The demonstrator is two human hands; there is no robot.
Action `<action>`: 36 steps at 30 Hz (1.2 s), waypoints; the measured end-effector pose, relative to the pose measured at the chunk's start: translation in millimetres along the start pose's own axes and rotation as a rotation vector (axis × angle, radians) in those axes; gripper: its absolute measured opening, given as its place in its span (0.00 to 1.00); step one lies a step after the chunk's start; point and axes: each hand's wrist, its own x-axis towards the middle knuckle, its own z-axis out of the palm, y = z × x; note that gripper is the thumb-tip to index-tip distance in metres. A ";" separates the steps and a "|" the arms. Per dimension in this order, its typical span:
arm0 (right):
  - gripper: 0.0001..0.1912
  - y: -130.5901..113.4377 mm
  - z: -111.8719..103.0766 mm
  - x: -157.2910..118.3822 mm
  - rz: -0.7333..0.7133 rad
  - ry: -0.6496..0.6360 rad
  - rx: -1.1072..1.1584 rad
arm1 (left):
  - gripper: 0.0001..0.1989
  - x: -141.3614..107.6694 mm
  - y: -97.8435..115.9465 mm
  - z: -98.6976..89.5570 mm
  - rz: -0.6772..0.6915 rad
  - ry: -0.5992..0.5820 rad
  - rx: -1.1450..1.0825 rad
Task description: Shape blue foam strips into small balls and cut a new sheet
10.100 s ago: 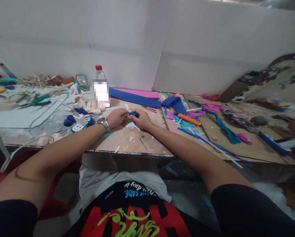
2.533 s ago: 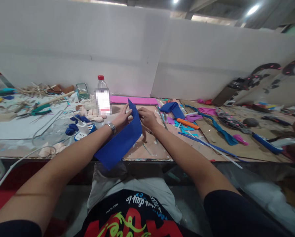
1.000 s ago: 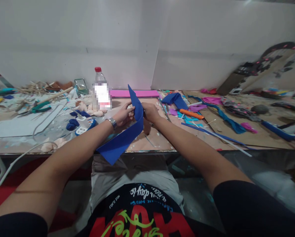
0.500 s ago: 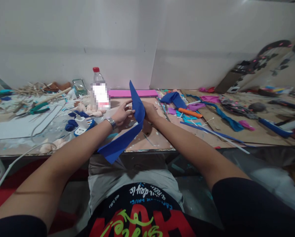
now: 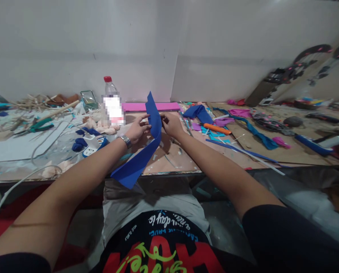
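Observation:
A long strip of blue crepe paper or thin fabric (image 5: 155, 127) stands bent between my hands, its lower end hanging over the table's front edge. My left hand (image 5: 139, 129), with a metal watch at the wrist, pinches the strip's left side. On the other side, my right hand (image 5: 171, 125) grips the right edge with fingers curled; its fingertips are partly behind the strip. Close behind the hands lies a flat pink strip (image 5: 152, 107). A folded piece of the same blue material (image 5: 198, 113) rests to the right.
A red-capped bottle (image 5: 111, 100) stands behind my left hand. Near my left forearm are a power socket (image 5: 91, 149) and green-handled pliers (image 5: 41, 125). An orange cutter (image 5: 217, 129), thin blue strips (image 5: 243, 151) and coloured scraps lie right. Table edge (image 5: 169, 173) in front.
The blue strip's upper part has turned and shifted slightly left, showing more of its face. My right hand's fingers have come into view at its edge. The view has shifted slightly.

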 end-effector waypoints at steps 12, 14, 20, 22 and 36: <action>0.08 13.0 -3.5 -0.8 0.249 0.075 0.232 | 0.21 9.0 3.0 -8.6 0.087 0.264 0.071; 0.10 15.1 -1.4 -0.8 0.309 0.087 0.294 | 0.25 9.7 1.4 -10.6 0.105 0.260 0.087; 0.16 16.1 5.5 -1.1 0.488 0.062 0.554 | 0.33 12.4 -2.5 -14.2 0.262 0.198 0.176; 0.17 12.3 5.3 -0.5 0.548 0.003 0.674 | 0.30 14.1 -2.9 -15.4 0.310 0.211 0.213; 0.29 -0.3 -5.7 2.2 0.587 -0.114 0.950 | 0.39 13.9 -3.5 -18.7 0.204 0.163 0.261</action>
